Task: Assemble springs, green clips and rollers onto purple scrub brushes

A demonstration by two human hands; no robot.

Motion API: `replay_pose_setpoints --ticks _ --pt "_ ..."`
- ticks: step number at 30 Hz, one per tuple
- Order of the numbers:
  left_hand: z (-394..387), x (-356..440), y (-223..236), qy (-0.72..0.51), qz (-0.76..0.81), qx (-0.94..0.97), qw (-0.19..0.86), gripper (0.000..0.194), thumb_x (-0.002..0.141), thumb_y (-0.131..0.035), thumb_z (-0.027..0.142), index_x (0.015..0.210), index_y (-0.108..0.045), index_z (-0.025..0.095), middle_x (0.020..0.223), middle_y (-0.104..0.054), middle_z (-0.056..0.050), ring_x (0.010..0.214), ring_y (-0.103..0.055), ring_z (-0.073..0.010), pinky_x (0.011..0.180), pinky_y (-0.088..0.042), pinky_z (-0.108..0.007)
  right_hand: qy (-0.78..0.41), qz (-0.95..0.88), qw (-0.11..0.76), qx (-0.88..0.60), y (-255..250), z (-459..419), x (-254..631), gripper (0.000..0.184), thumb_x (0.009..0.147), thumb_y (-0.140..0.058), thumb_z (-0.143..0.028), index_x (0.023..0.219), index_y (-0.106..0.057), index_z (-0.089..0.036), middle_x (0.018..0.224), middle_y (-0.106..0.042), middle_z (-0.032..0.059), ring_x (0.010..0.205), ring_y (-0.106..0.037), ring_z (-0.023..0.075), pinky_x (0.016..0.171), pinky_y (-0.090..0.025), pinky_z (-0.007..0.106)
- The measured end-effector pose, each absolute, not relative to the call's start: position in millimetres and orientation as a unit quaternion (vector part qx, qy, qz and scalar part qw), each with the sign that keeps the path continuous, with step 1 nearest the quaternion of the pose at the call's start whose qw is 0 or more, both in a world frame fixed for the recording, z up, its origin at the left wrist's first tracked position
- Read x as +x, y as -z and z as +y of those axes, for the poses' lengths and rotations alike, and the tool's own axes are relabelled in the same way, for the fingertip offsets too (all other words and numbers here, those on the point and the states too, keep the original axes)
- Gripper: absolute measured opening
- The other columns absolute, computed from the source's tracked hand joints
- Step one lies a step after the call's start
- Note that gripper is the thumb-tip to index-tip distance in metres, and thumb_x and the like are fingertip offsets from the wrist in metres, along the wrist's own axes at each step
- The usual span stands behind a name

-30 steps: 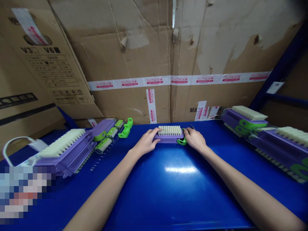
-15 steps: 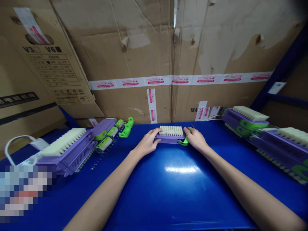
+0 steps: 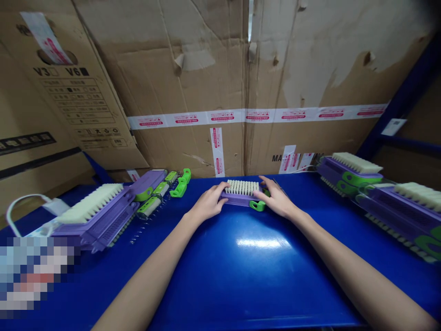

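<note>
In the head view a purple brush block (image 3: 237, 199) with rows of cream bristles (image 3: 243, 187) on top lies on the blue tabletop. My left hand (image 3: 208, 201) is closed around its left end, fingers behind and thumb in front. A green plastic bracket (image 3: 257, 205) sits at the block's right end. My right hand (image 3: 277, 199) is beside that end with forefinger and thumb spread apart, the thumb close to the bracket; whether it touches cannot be made out. A thin dark object (image 3: 278, 185) shows behind the right hand, mostly hidden.
To the left lie a larger purple brush unit (image 3: 99, 220), green-and-cream blocks (image 3: 149, 206), loose green brackets (image 3: 179, 187) and a white cable (image 3: 25, 196). On the right are more purple brush units (image 3: 347, 172). Cardboard (image 3: 193, 82) walls the back of the blue tabletop (image 3: 255, 285).
My right hand has loosened from the green bracket and spread its fingers. The brush block has shifted slightly left with my left hand, and the bracket sits at a different angle.
</note>
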State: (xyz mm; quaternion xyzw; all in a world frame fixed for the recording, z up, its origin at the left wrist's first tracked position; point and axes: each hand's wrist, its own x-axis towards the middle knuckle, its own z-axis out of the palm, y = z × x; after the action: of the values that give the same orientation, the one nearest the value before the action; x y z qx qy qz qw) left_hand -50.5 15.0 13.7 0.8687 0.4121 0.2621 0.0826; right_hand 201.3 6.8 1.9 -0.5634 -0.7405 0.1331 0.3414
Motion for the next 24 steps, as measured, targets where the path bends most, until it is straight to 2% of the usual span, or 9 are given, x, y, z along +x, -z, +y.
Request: replay_pose_setpoints --ticks 2,4,10,18,21,24 --pt "14.9 -50.8 -14.1 -0.264 0.414 0.867 0.084 0.037 0.082 -0.052 0.017 0.118 -0.045 0.021 0.115 -0.058 -0.008 0.107 -0.057 -0.0224 0.092 -0.045 -0.038 -0.144 -0.780 0.311 -0.524 -0.2 5.2 202.3 0.090 0.070 -0.063 -0.059 0.141 -0.028 -0.017 0.139 -0.042 0.0171 0.126 -0.042 0.0306 0.104 -0.033 0.048" --pt "14.8 -50.9 -14.0 -0.265 0.416 0.866 0.086 0.037 0.082 -0.052 0.017 0.118 -0.045 0.022 0.115 -0.058 -0.008 0.107 -0.057 -0.0228 0.092 -0.045 -0.039 -0.155 -0.797 0.300 -0.500 0.9 3.9 202.2 0.100 0.064 -0.070 -0.054 0.143 -0.023 -0.017 0.144 -0.036 0.0168 0.131 -0.036 0.0320 0.107 -0.030 0.049" --pt "15.9 -50.1 -9.8 -0.285 0.395 0.868 0.095 0.037 0.080 -0.053 0.014 0.115 -0.046 0.023 0.115 -0.058 -0.007 0.108 -0.055 -0.0226 0.095 -0.044 -0.039 -0.174 -0.789 0.341 -0.480 2.8 5.5 201.3 0.095 0.065 -0.073 -0.038 0.142 -0.024 -0.017 0.140 -0.042 0.0154 0.128 -0.042 0.0295 0.107 -0.032 0.047" --pt "14.9 -47.2 -6.8 -0.306 0.378 0.868 0.100 0.035 0.079 -0.054 0.015 0.113 -0.047 0.023 0.110 -0.059 -0.006 0.103 -0.057 -0.0205 0.091 -0.047 -0.037 -0.113 -0.801 0.326 -0.490 11.6 10.0 200.2 0.099 0.063 -0.073 -0.046 0.143 -0.023 -0.015 0.138 -0.044 0.0174 0.124 -0.044 0.0333 0.103 -0.036 0.050" --pt "12.3 -46.2 -8.2 -0.305 0.385 0.869 0.049 0.047 0.076 -0.063 0.023 0.118 -0.044 0.021 0.116 -0.056 -0.009 0.107 -0.054 -0.0230 0.093 -0.046 -0.040 -0.065 -0.815 0.334 -0.469 10.6 8.5 198.1 0.095 0.065 -0.071 -0.046 0.142 -0.024 -0.016 0.135 -0.046 0.0173 0.121 -0.046 0.0338 0.099 -0.039 0.051" --pt "8.6 -44.4 -11.7 -0.309 0.383 0.868 -0.069 0.067 0.067 -0.072 0.035 0.124 -0.041 0.018 0.126 -0.048 -0.015 0.118 -0.046 -0.0295 0.098 -0.039 -0.047 0.018 -0.837 0.327 -0.439 4.4 2.8 190.8 0.090 0.068 -0.069 -0.041 0.142 -0.025 -0.016 0.123 -0.053 0.0169 0.110 -0.050 0.0338 0.091 -0.043 0.051"
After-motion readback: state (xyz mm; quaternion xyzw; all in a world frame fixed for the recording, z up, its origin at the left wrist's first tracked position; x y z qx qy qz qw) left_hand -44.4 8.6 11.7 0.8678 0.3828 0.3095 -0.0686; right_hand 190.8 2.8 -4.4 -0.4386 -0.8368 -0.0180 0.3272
